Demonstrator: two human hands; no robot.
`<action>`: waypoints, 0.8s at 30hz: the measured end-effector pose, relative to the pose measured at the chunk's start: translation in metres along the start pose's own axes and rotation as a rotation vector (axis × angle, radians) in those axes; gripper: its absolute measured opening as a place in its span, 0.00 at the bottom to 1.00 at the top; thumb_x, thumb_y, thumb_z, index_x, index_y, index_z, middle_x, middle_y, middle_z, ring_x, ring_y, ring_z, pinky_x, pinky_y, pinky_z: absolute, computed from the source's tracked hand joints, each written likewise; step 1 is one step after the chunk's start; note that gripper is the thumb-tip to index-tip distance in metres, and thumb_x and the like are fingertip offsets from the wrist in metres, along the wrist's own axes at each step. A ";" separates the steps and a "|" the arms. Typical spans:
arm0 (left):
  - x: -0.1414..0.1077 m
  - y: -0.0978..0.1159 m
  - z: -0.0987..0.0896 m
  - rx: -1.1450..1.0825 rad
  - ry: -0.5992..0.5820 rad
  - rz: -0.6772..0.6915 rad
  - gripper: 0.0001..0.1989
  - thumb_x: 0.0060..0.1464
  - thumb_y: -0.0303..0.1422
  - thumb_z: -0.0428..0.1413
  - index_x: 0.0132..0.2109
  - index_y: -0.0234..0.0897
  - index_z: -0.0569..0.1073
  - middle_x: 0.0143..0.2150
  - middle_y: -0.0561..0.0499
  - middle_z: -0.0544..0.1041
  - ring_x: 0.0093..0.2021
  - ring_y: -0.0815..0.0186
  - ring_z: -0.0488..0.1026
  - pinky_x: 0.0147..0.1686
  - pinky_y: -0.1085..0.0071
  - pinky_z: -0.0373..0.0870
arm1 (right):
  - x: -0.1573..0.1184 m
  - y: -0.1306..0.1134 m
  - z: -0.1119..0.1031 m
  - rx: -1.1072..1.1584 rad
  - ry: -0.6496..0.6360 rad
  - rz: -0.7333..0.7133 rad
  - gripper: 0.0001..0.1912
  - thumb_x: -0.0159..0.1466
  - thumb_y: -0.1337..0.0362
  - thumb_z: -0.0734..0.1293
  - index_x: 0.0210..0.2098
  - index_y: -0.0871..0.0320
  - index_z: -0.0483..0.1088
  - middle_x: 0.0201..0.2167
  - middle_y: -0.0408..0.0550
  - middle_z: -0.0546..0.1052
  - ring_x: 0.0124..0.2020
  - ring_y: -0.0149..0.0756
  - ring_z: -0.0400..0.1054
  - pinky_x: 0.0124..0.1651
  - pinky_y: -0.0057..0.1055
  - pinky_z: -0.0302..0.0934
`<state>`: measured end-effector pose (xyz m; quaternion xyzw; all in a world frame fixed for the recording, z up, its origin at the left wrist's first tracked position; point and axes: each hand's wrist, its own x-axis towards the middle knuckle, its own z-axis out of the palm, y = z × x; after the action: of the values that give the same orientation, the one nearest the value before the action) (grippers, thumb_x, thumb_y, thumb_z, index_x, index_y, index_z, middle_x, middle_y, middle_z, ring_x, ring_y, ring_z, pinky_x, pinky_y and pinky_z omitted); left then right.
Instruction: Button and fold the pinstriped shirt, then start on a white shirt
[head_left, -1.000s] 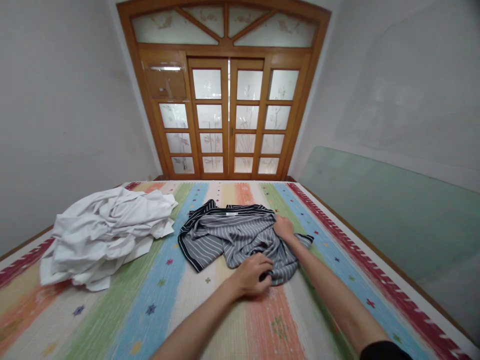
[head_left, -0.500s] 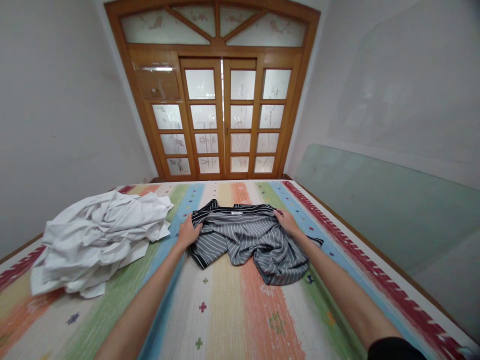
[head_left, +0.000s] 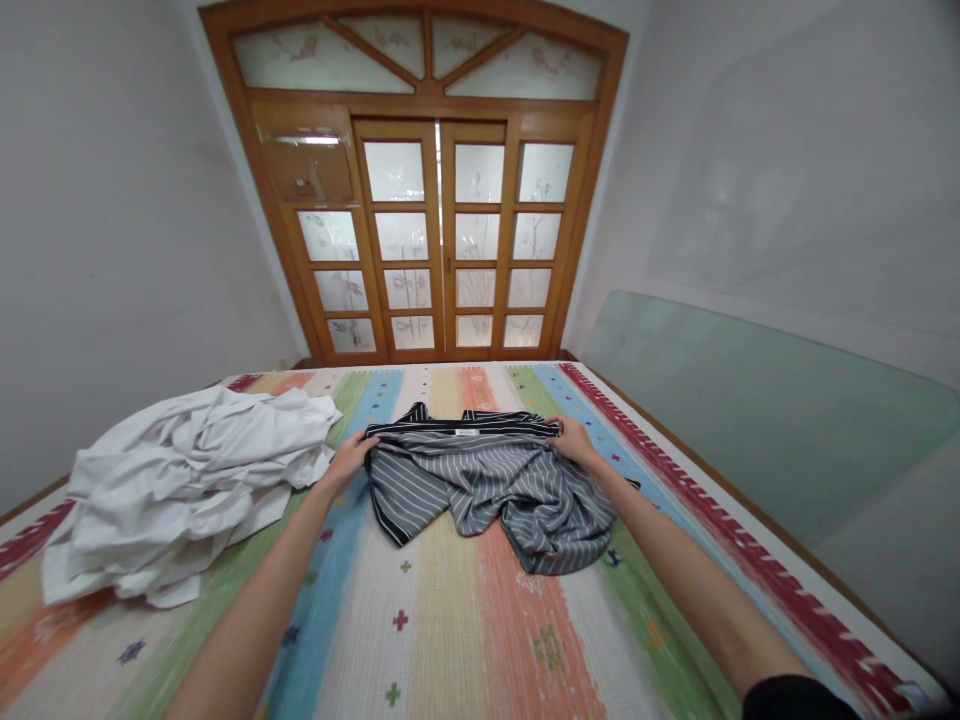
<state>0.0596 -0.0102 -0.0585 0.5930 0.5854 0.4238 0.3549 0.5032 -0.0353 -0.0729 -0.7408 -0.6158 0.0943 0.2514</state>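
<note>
A black-and-white striped shirt lies rumpled in front of me, its greyer inner side facing up. The far edge, a dark band with a small white label, is stretched between my hands. My left hand pinches the left end of that band with closed fingers. At the band's right end, my right hand is closed on the fabric too. The lower part of the shirt stays bunched on the bed, with folds gathered at the right.
A heap of white cloth lies at the left on the striped, multicoloured bedspread. Beyond the bed stand wooden doors with frosted panes. A pale green panel leans along the right wall.
My left hand has moved left and slightly up, drawing the dark band straighter and wider. My right hand keeps its hold almost in place. The view has shifted slightly.
</note>
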 end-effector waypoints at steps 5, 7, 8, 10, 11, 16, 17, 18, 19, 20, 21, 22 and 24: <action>-0.004 0.033 -0.038 -0.318 -0.083 -0.066 0.12 0.40 0.35 0.59 0.34 0.36 0.70 0.27 0.52 0.77 0.28 0.65 0.75 0.29 0.72 0.71 | 0.001 -0.002 -0.034 0.053 -0.137 -0.064 0.13 0.47 0.65 0.72 0.34 0.61 0.77 0.22 0.40 0.73 0.28 0.34 0.67 0.32 0.26 0.59; -0.008 0.048 -0.053 -0.375 -0.145 -0.087 0.14 0.35 0.32 0.62 0.32 0.36 0.70 0.26 0.54 0.76 0.25 0.66 0.74 0.25 0.74 0.70 | 0.000 -0.003 -0.048 0.084 -0.213 -0.097 0.10 0.48 0.60 0.72 0.26 0.61 0.75 0.19 0.39 0.71 0.26 0.33 0.65 0.31 0.25 0.58; -0.009 0.056 -0.060 -0.360 -0.183 -0.093 0.14 0.34 0.32 0.63 0.32 0.36 0.71 0.26 0.54 0.77 0.26 0.66 0.74 0.25 0.74 0.70 | -0.001 -0.004 -0.056 0.106 -0.258 -0.119 0.11 0.48 0.58 0.72 0.23 0.61 0.74 0.18 0.39 0.70 0.25 0.32 0.64 0.30 0.26 0.58; -0.012 0.069 -0.074 -0.281 -0.253 -0.119 0.15 0.32 0.32 0.64 0.32 0.35 0.73 0.26 0.53 0.77 0.27 0.63 0.75 0.26 0.73 0.71 | -0.002 -0.005 -0.073 0.155 -0.352 -0.173 0.15 0.47 0.54 0.72 0.20 0.61 0.72 0.16 0.38 0.68 0.23 0.30 0.61 0.28 0.26 0.56; -0.012 0.075 -0.081 -0.243 -0.271 -0.144 0.14 0.33 0.33 0.65 0.31 0.35 0.73 0.26 0.52 0.77 0.27 0.62 0.75 0.26 0.72 0.72 | -0.003 -0.006 -0.083 0.177 -0.404 -0.200 0.17 0.47 0.52 0.73 0.19 0.61 0.71 0.16 0.38 0.67 0.22 0.30 0.60 0.27 0.26 0.56; -0.014 0.097 -0.114 -0.154 -0.339 -0.304 0.10 0.31 0.35 0.65 0.24 0.35 0.75 0.24 0.48 0.78 0.25 0.57 0.74 0.21 0.68 0.70 | -0.011 -0.009 -0.133 0.215 -0.730 -0.219 0.20 0.45 0.50 0.74 0.18 0.62 0.71 0.15 0.40 0.66 0.19 0.27 0.57 0.23 0.25 0.53; -0.013 0.100 -0.118 -0.086 -0.380 -0.307 0.10 0.30 0.34 0.66 0.24 0.36 0.76 0.24 0.48 0.78 0.25 0.57 0.74 0.20 0.69 0.69 | -0.012 -0.010 -0.140 0.219 -0.754 -0.219 0.21 0.45 0.49 0.74 0.18 0.62 0.70 0.15 0.39 0.65 0.19 0.26 0.56 0.22 0.25 0.51; -0.012 0.104 -0.121 0.001 -0.421 -0.290 0.10 0.28 0.33 0.67 0.24 0.36 0.76 0.24 0.48 0.78 0.25 0.57 0.74 0.20 0.70 0.68 | -0.013 -0.011 -0.145 0.219 -0.756 -0.224 0.22 0.45 0.48 0.74 0.18 0.62 0.70 0.14 0.38 0.64 0.18 0.25 0.54 0.21 0.25 0.50; -0.010 0.107 -0.121 0.094 -0.451 -0.259 0.11 0.28 0.32 0.68 0.24 0.36 0.77 0.25 0.49 0.78 0.25 0.58 0.74 0.20 0.71 0.68 | -0.013 -0.013 -0.149 0.212 -0.738 -0.232 0.23 0.46 0.46 0.73 0.18 0.62 0.70 0.14 0.38 0.62 0.17 0.25 0.52 0.21 0.25 0.48; -0.006 0.110 -0.120 0.176 -0.464 -0.221 0.11 0.28 0.33 0.68 0.24 0.37 0.77 0.25 0.49 0.79 0.26 0.59 0.74 0.21 0.72 0.68 | -0.011 -0.014 -0.149 0.196 -0.707 -0.240 0.24 0.47 0.45 0.73 0.17 0.61 0.69 0.13 0.37 0.61 0.17 0.24 0.51 0.21 0.25 0.46; -0.002 0.112 -0.117 0.242 -0.455 -0.180 0.11 0.29 0.35 0.68 0.24 0.37 0.77 0.26 0.49 0.79 0.28 0.59 0.74 0.23 0.73 0.68 | -0.008 -0.017 -0.148 0.170 -0.668 -0.247 0.24 0.48 0.45 0.72 0.17 0.61 0.68 0.13 0.37 0.60 0.17 0.24 0.50 0.21 0.25 0.46; 0.004 0.115 -0.113 0.291 -0.421 -0.135 0.10 0.31 0.36 0.67 0.24 0.37 0.77 0.27 0.49 0.79 0.30 0.59 0.74 0.25 0.73 0.68 | -0.003 -0.020 -0.144 0.131 -0.620 -0.250 0.24 0.50 0.45 0.71 0.16 0.60 0.67 0.13 0.37 0.59 0.17 0.25 0.50 0.21 0.26 0.46; 0.017 0.118 -0.100 0.337 -0.280 -0.054 0.09 0.34 0.36 0.66 0.23 0.38 0.76 0.28 0.50 0.79 0.35 0.57 0.75 0.29 0.74 0.69 | 0.008 -0.028 -0.131 0.030 -0.475 -0.234 0.24 0.53 0.47 0.69 0.14 0.59 0.66 0.13 0.39 0.61 0.18 0.28 0.55 0.24 0.26 0.49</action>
<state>0.0137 -0.0084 0.0896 0.6811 0.6087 0.2238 0.3398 0.5401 -0.0577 0.0540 -0.6180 -0.7374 0.2450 0.1197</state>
